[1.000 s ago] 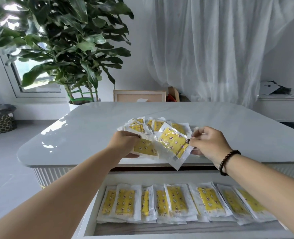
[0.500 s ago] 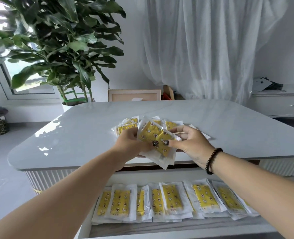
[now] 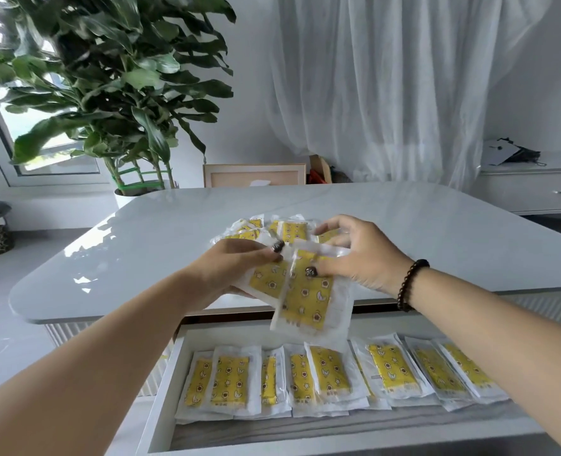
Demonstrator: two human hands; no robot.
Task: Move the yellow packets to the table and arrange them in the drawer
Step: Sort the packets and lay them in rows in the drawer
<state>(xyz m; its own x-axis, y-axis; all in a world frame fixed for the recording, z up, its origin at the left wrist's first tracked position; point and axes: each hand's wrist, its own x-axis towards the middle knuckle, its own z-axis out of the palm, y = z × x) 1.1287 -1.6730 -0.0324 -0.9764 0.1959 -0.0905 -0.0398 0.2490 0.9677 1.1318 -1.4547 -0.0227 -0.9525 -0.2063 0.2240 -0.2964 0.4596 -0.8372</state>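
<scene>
White curtain, leafy plant, window.

No text, brand or number can be read anywhere. The clear-wrapped yellow packets at mid-frame and the row of the same packets in the white open drawer at the bottom show only printed stars, moons and flowers; small dark marks at their lower edges are too blurred to make out.

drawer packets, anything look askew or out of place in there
Nothing damaged or spilled. The row in the drawer is a bit uneven: the packets overlap and the right-hand ones lie tilted. Both the left hand and right hand hold more packets above it.
</scene>
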